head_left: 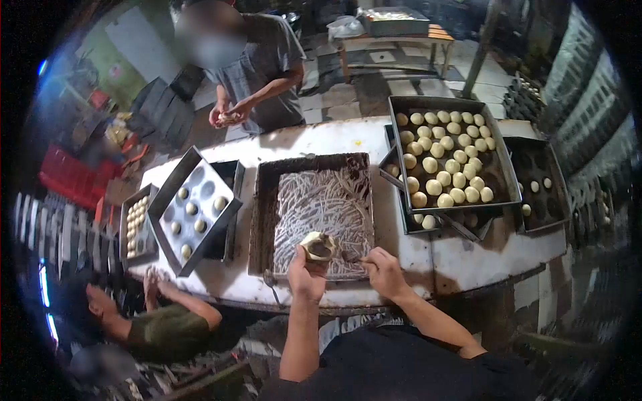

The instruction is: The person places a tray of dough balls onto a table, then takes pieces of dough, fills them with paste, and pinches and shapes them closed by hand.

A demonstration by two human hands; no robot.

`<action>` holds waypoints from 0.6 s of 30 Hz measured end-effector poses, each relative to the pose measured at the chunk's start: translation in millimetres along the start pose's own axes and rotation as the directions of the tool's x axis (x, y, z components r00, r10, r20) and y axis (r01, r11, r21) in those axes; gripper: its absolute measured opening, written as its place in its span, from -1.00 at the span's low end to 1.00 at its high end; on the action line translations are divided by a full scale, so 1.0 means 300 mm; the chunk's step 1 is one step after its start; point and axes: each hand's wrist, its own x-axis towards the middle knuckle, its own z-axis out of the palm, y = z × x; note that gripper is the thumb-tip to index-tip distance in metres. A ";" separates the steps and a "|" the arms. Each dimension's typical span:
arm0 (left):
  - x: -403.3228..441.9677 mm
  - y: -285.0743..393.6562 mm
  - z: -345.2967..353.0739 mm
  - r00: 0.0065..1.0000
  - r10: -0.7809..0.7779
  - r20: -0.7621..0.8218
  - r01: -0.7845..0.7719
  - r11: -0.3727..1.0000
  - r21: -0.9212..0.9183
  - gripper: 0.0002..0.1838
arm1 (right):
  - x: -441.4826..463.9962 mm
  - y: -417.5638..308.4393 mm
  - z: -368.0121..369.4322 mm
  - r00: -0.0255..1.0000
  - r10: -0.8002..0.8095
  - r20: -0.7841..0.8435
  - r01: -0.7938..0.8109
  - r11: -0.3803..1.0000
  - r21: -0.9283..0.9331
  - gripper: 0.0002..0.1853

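Above the near edge of a square tray (254, 220), my left hand (308, 277) holds a piece of pale dough (310, 242) with dark filling in its middle. My right hand (386, 273) is closed round the handle of a small utensil (352, 259), whose tip points left toward the dough. The utensil's tip is hard to make out. Inside the tray lies a greyish-brown mass (321, 200) with a surface of many ridges. A spoon (271, 284) rests at the tray's near left corner.
A tray of several dough balls (510, 180) sits on other trays at the right. Tilted trays (164, 234) with dough balls stand at the left. One person (267, 73) works across the table, another (167, 327) at the near left. A bench (401, 39) stands behind.
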 end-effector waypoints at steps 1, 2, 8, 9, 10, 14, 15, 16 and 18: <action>-0.026 -0.004 0.028 0.999 0.034 -0.016 -0.033 0.999 0.034 -0.52 | -0.024 0.043 -0.038 1.000 0.018 -0.011 -0.018 0.999 -0.037 -0.93; -0.061 -0.013 0.069 0.996 0.091 -0.005 -0.091 0.995 0.050 -0.52 | -0.045 0.098 -0.071 0.998 0.058 -0.028 -0.059 0.997 -0.041 -0.94; -0.250 -0.106 0.340 0.968 0.168 0.186 -0.206 0.957 0.204 -0.54 | -0.031 0.338 -0.192 0.985 -0.065 0.162 0.083 0.991 -0.104 -0.86; -0.288 -0.121 0.392 0.970 0.167 0.174 -0.206 0.950 0.234 -0.50 | -0.010 0.292 -0.214 0.977 -0.112 0.181 0.136 0.982 -0.128 -0.81; -0.319 -0.141 0.429 0.970 0.175 0.170 -0.219 0.932 0.289 -0.48 | 0.035 0.203 -0.265 0.963 -0.081 0.255 0.068 0.996 0.057 -0.72; -0.432 -0.222 0.500 0.962 0.192 0.194 -0.261 0.853 0.451 -0.44 | 0.156 -0.146 -0.441 0.867 -0.096 0.490 -0.315 0.656 0.686 -0.46; -0.466 -0.242 0.528 0.956 0.201 0.212 -0.280 0.841 0.464 -0.47 | 0.167 -0.184 -0.466 0.867 -0.204 0.454 -0.209 0.677 0.705 -0.42; -0.503 -0.257 0.554 0.953 0.207 0.221 -0.289 0.840 0.459 -0.47 | 0.168 -0.181 -0.469 0.867 -0.304 0.395 -0.091 0.682 0.726 -0.41; -0.577 -0.280 0.591 0.929 0.293 0.225 -0.370 0.718 0.589 -0.54 | 0.141 -0.227 -0.516 0.850 -0.313 0.423 -0.117 0.672 0.732 -0.40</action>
